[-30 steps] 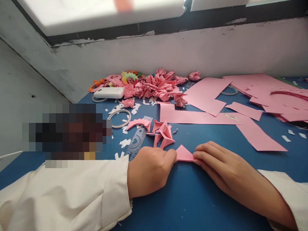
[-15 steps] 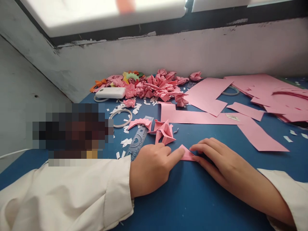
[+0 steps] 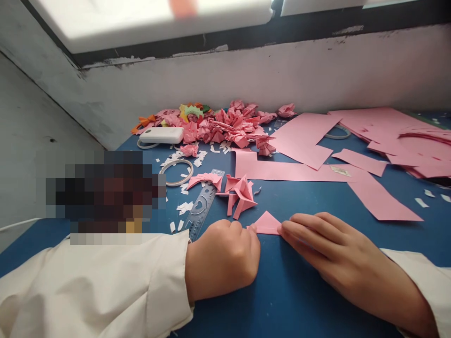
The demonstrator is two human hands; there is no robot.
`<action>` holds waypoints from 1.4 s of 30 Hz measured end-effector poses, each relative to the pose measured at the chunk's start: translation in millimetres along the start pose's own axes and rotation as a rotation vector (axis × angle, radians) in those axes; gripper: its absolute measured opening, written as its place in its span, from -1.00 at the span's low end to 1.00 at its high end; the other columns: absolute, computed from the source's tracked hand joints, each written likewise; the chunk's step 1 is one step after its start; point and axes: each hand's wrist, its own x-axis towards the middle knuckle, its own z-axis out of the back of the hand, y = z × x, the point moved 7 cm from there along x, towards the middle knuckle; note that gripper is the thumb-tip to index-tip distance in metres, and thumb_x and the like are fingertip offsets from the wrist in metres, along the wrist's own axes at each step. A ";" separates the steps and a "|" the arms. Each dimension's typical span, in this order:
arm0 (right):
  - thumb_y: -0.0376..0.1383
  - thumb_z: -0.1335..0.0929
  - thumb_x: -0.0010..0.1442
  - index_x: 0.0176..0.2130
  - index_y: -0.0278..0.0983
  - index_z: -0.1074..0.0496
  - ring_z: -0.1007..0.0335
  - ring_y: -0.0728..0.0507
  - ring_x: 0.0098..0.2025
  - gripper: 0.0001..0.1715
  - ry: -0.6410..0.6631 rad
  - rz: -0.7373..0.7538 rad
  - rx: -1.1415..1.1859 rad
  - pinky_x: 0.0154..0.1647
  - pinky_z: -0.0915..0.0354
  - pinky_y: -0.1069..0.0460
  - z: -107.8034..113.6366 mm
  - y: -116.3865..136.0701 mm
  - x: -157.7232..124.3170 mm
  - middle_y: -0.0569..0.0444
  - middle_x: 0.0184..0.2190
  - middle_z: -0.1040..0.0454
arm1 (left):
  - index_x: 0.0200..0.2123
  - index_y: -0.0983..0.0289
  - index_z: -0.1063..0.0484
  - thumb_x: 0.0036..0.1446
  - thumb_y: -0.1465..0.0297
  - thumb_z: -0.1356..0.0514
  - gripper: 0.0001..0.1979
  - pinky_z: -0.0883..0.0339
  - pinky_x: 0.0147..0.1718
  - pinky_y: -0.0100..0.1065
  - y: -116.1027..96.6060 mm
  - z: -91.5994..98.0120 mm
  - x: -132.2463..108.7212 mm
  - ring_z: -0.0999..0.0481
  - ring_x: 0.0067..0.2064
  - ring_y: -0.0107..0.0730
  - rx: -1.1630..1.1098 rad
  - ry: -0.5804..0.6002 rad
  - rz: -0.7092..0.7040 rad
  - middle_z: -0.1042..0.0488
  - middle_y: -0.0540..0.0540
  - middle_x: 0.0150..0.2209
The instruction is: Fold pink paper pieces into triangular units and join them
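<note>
A small folded piece of pink paper (image 3: 267, 223), shaped like a low triangle, lies on the blue table between my hands. My left hand (image 3: 225, 256) is curled, its fingertips closed at the paper's left corner. At the right corner, my right hand (image 3: 327, 244) pinches the paper with its fingers drawn together; the thumb is mostly hidden. Just beyond the paper stands a folded pink paper shape (image 3: 242, 193) with pointed flaps. Next to it, another folded pink piece (image 3: 207, 180) rests over a clear plastic ruler (image 3: 201, 206), partly behind my left hand.
Crumpled and folded pink paper (image 3: 232, 124) is heaped against the wall. Before it are a white box-shaped device (image 3: 162, 135), a tape roll (image 3: 177, 172) and white paper scraps (image 3: 185, 207). Pink sheets (image 3: 380, 126) and strips (image 3: 289, 171) spread right. A blurred-out person (image 3: 105, 192) is at left.
My left index finger has left the paper's face, and that hand has curled in toward the left corner. My right hand has shifted slightly nearer me, fingers lower. More of the triangle shows.
</note>
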 end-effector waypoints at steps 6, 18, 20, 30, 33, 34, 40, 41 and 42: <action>-0.59 -0.14 0.37 -0.29 -0.24 -0.55 -0.51 -0.20 -0.09 -0.49 -0.008 0.019 -0.055 -0.18 -0.44 -0.13 5.3 4.1 -2.1 -0.07 -0.19 -0.65 | -0.42 0.40 -0.48 0.24 0.62 -0.04 -0.74 -0.14 -0.69 -0.30 1.7 -4.0 -1.3 -0.30 -0.63 -0.33 0.009 0.019 -0.007 -0.35 0.07 -0.61; -0.35 -0.30 0.47 -0.07 -0.33 -0.45 -0.52 -0.20 -0.16 -0.87 -0.097 -0.208 0.106 -0.12 -0.45 -0.10 -5.3 -12.6 0.1 -0.07 -0.20 -0.61 | -0.43 0.39 -0.44 0.26 0.68 -0.06 -0.74 -0.12 -0.65 -0.31 2.1 1.5 7.2 -0.29 -0.61 -0.34 -0.028 0.006 -0.116 -0.38 0.08 -0.56; -0.38 -0.31 0.46 -0.08 -0.29 -0.43 -0.51 -0.16 -0.19 -0.91 -0.128 -0.243 0.150 -0.11 -0.43 -0.07 -3.1 -14.8 -0.3 -0.02 -0.23 -0.60 | -0.36 0.45 -0.48 0.31 0.66 -0.03 -0.74 -0.15 -0.64 -0.29 1.9 2.1 6.3 -0.30 -0.60 -0.33 -0.076 -0.042 -0.114 -0.42 0.11 -0.55; -0.30 -0.28 0.49 -0.24 -0.15 -0.36 -0.45 -0.02 -0.46 -0.82 -0.230 -0.480 0.506 -0.46 -0.38 0.13 14.5 -21.6 -2.3 0.18 -0.47 -0.47 | -0.25 0.28 -0.41 0.37 0.50 -0.12 -0.89 -0.30 -0.48 -0.47 -2.2 -5.6 7.2 -0.44 -0.52 -0.48 -0.768 0.096 0.251 -0.49 -0.07 -0.49; -0.23 -0.31 0.48 -0.27 -0.12 -0.37 -0.45 0.00 -0.50 -0.80 -0.239 -0.557 0.623 -0.47 -0.39 0.16 10.3 -18.2 -3.5 0.21 -0.49 -0.47 | -0.36 0.22 -0.32 0.35 0.51 -0.12 -0.82 -0.22 -0.51 -0.46 0.2 -9.5 8.7 -0.31 -0.55 -0.49 -0.979 0.146 0.347 -0.36 -0.11 -0.54; -0.20 -0.33 0.47 -0.23 -0.10 -0.36 -0.48 -0.01 -0.48 -0.85 -0.237 -0.597 0.663 -0.45 -0.42 0.16 7.8 -17.9 -4.5 0.21 -0.47 -0.49 | -0.39 0.20 -0.26 0.34 0.50 -0.09 -0.78 -0.19 -0.52 -0.46 1.9 -11.0 9.1 -0.26 -0.55 -0.49 -1.046 0.155 0.378 -0.31 -0.12 -0.55; -0.01 -0.30 0.47 -0.16 -0.17 -0.44 -0.51 -0.05 -0.53 -0.69 -0.055 -0.797 0.936 -0.52 -0.46 0.13 -17.7 -19.3 -4.6 0.17 -0.50 -0.53 | -0.45 0.20 -0.14 0.37 0.38 0.01 -0.73 -0.11 -0.50 -0.45 11.2 -22.4 7.2 -0.18 -0.51 -0.51 -1.310 0.178 0.613 -0.19 -0.11 -0.53; 0.04 -0.30 0.45 -0.30 -0.18 -0.45 -0.49 -0.05 -0.53 -0.58 -0.026 -0.816 0.957 -0.53 -0.45 0.12 -20.3 -20.3 -3.7 0.15 -0.53 -0.52 | -0.46 0.20 -0.14 0.36 0.37 0.00 -0.72 -0.10 -0.49 -0.44 11.5 -24.1 6.5 -0.17 -0.51 -0.51 -1.330 0.185 0.644 -0.18 -0.11 -0.54; 0.08 -0.30 0.43 -0.41 -0.19 -0.43 -0.48 -0.05 -0.53 -0.48 -0.009 -0.837 0.968 -0.53 -0.44 0.12 -21.9 -21.4 -3.0 0.13 -0.54 -0.51 | -0.47 0.20 -0.13 0.36 0.36 -0.01 -0.71 -0.09 -0.49 -0.43 11.4 -25.5 6.0 -0.16 -0.50 -0.50 -1.349 0.195 0.667 -0.18 -0.10 -0.54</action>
